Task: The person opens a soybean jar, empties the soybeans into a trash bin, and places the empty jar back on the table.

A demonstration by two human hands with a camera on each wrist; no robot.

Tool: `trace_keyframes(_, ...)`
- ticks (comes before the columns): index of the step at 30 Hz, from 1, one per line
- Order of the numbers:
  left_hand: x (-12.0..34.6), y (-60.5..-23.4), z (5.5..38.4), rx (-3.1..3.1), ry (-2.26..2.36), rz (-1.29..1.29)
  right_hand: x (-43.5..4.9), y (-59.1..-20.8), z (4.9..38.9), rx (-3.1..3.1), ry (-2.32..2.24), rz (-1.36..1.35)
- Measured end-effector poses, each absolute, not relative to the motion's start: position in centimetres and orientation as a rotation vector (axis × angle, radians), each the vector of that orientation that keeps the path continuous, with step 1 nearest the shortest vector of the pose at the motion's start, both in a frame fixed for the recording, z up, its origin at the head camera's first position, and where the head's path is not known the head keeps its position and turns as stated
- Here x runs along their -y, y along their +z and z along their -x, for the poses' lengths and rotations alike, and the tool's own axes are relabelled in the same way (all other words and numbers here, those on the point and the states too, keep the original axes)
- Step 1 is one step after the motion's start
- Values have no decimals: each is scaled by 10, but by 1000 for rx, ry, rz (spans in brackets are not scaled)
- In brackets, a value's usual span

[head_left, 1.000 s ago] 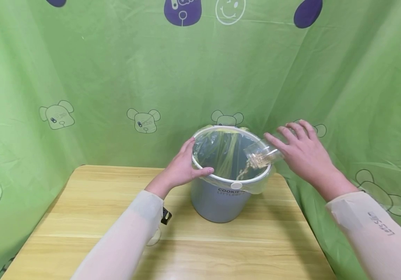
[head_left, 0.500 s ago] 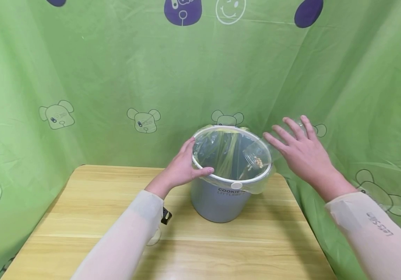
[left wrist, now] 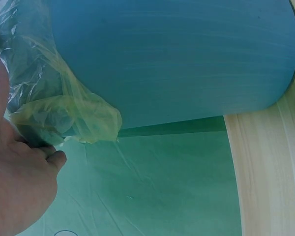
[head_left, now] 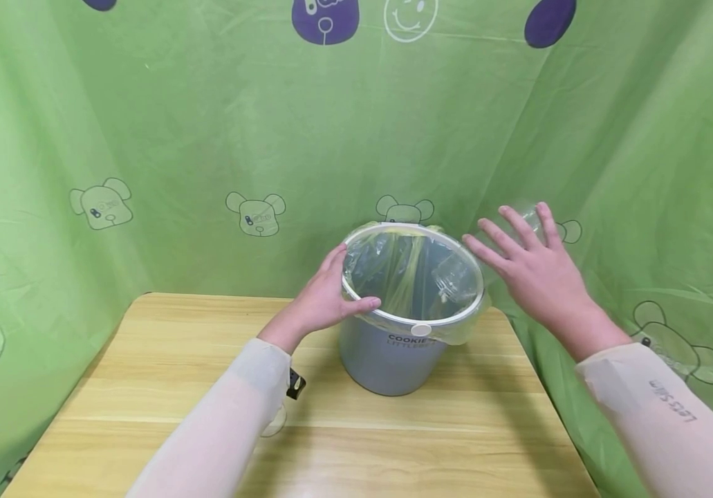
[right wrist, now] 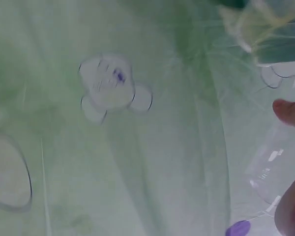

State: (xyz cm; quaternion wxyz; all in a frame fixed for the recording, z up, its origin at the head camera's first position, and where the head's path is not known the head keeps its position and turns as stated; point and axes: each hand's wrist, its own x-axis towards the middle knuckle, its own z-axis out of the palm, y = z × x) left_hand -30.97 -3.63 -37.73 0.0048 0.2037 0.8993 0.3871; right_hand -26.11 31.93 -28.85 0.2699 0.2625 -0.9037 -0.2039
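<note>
A grey-blue trash can (head_left: 387,363) stands on the table, its white rim lined with a thin yellowish plastic bag (head_left: 402,270). My left hand (head_left: 315,301) grips the rim at its left side, thumb at the front edge. In the left wrist view, that hand (left wrist: 22,182) sits against the gathered bag. From the right, my right hand (head_left: 539,277) holds a clear plastic jar (head_left: 452,277), tilted with its mouth down inside the rim. A few pale grains show at the mouth. The right wrist view catches the jar's clear wall (right wrist: 265,172) beside the thumb.
The wooden table (head_left: 163,387) carries the can near its back right corner. Green printed cloth (head_left: 176,124) hangs behind and on both sides. A small black object (head_left: 296,384) shows beside the left sleeve.
The stream of pale grains has run out of the jar, leaving it almost see-through. My right hand has tipped the jar steeper, its base rising. The left hand has stayed on the rim.
</note>
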Motion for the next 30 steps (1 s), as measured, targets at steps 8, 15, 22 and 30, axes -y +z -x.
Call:
trace_keyframes(8, 36, -376, 309, -2815, 1212, -642, -316, -286, 260, 2427, -538, -692)
trace_keyframes(15, 36, -377, 309, -2819, 1211, -637, -317, -291, 260, 2454, -448, -618)
trace_keyframes(22, 33, -378, 309, -2816, 1223, -649, -320, -296, 256, 2592, -153, -398)
trace_keyframes(30, 35, -377, 307, -2795, 1257, -629, -294, -293, 215, 2740, 745, -38)
